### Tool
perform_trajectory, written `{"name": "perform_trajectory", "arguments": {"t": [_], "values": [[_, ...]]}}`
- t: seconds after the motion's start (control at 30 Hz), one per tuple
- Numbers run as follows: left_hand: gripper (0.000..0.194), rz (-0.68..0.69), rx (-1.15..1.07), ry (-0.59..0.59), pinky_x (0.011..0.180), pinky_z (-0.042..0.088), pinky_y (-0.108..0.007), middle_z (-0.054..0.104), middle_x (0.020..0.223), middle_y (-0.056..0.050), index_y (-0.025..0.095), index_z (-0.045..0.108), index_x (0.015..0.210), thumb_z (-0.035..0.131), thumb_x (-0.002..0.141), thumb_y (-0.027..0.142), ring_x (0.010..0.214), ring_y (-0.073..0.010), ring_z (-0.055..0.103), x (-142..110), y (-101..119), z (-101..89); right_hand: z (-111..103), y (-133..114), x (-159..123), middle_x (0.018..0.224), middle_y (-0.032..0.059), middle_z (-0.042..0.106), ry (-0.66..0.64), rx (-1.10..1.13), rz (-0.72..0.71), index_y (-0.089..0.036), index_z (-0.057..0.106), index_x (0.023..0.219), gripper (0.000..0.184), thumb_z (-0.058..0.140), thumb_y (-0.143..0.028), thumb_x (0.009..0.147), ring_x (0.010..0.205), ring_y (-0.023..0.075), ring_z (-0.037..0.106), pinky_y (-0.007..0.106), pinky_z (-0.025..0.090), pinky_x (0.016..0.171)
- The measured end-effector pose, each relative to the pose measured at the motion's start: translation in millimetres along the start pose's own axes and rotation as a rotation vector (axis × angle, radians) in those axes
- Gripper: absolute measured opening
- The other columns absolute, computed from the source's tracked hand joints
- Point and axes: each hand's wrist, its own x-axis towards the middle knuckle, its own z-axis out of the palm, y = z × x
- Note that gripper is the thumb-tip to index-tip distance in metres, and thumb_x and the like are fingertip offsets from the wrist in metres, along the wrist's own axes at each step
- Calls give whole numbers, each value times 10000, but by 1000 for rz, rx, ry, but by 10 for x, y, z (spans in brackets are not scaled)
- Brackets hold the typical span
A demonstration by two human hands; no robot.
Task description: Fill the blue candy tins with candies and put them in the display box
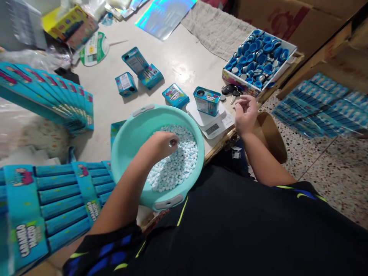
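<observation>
My left hand (pixel 164 145) is over the small white and pale-blue pellets (pixel 184 163) in a turquoise basin (pixel 126 142). Its fingers are curled closed, and what they hold, if anything, is hidden. To the right, my right hand (pixel 246 113) hovers at the table edge with loosely bent fingers apart and nothing visible in them. Beside it, a blue printed tin (pixel 207 101) with an opening in its top stands on a white digital scale (pixel 227 119). A flat blue pack (pixel 175 96) lies between basin and tin.
A box of blue-and-silver caps (pixel 254 57) stands at the back right, near car keys (pixel 228 89). Another blue tin (pixel 126 84) and an unfolded blue carton (pixel 143 68) lie behind the basin. Stacked blue packs (pixel 63 191) fill the left. Wrapped blue packs (pixel 324 103) are at right.
</observation>
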Motion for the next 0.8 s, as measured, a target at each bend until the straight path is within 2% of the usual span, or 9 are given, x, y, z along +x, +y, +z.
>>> {"name": "perform_trajectory", "arguments": {"t": [0.07, 0.13, 0.27, 0.37, 0.47, 0.53, 0.6, 0.7, 0.8], "values": [[200, 22, 5, 95, 783, 543, -313, 793, 890, -71, 186, 774, 895, 575, 887, 176, 816, -207, 718, 17, 31, -148, -11, -41, 0, 994, 70, 663, -21, -33, 23, -246, 548, 1232, 295, 455, -259, 953, 894, 213, 706, 415, 614, 867], [212, 32, -3, 258, 862, 565, -341, 795, 957, -65, 201, 769, 941, 560, 946, 236, 895, -218, 725, 105, 107, -297, -23, -85, 2, 1018, 91, 677, -50, -102, 57, -233, 551, 1280, 341, 442, -241, 956, 938, 238, 716, 438, 614, 882], [222, 34, -66, 587, 999, 567, -382, 783, 1065, -46, 205, 740, 1051, 536, 1008, 280, 1020, -208, 723, 558, 317, -468, -40, -127, 4, 1054, 118, 698, -87, -215, 72, -226, 535, 1390, 431, 409, -230, 977, 998, 279, 727, 489, 608, 890], [180, 83, -81, 605, 1033, 556, -410, 769, 1113, -35, 212, 713, 1088, 563, 1003, 265, 1079, -214, 716, 977, 391, -472, -42, -121, -7, 1061, 132, 699, -80, -229, 54, -217, 529, 1406, 438, 385, -245, 993, 984, 281, 736, 484, 611, 868], [224, 113, -78, 599, 1063, 544, -442, 753, 1200, -61, 216, 678, 1187, 623, 974, 258, 1170, -259, 701, 1153, 386, -456, -39, -115, -22, 1064, 144, 694, -50, -189, 60, -201, 533, 1393, 434, 389, -265, 989, 959, 278, 734, 473, 614, 860], [349, 110, -73, 607, 1071, 543, -442, 729, 1276, -83, 214, 619, 1318, 635, 972, 259, 1210, -266, 686, 1059, 374, -455, -37, -112, -29, 1062, 146, 687, -35, -150, 62, -192, 533, 1387, 436, 394, -270, 982, 943, 276, 729, 471, 613, 863], [407, 77, -57, 609, 1071, 540, -424, 719, 1298, -95, 208, 579, 1383, 631, 984, 265, 1203, -253, 685, 836, 356, -456, -33, -103, -29, 1058, 140, 678, -32, -140, 50, -192, 529, 1386, 434, 390, -271, 983, 929, 268, 725, 465, 615, 860], [297, -35, -13, 573, 1036, 544, -392, 741, 1212, -97, 190, 634, 1288, 608, 1008, 288, 1129, -236, 698, 433, 288, -420, -22, -82, -30, 1047, 129, 675, -47, -175, 34, -212, 526, 1387, 416, 387, -272, 999, 917, 259, 725, 462, 621, 844], [215, -146, 28, 420, 975, 558, -383, 750, 1154, -91, 197, 681, 1167, 578, 1025, 323, 1091, -243, 699, 118, 170, -303, -11, -73, -41, 1038, 123, 684, -58, -196, 41, -235, 523, 1383, 401, 391, -255, 1005, 931, 261, 731, 468, 627, 840]]}}
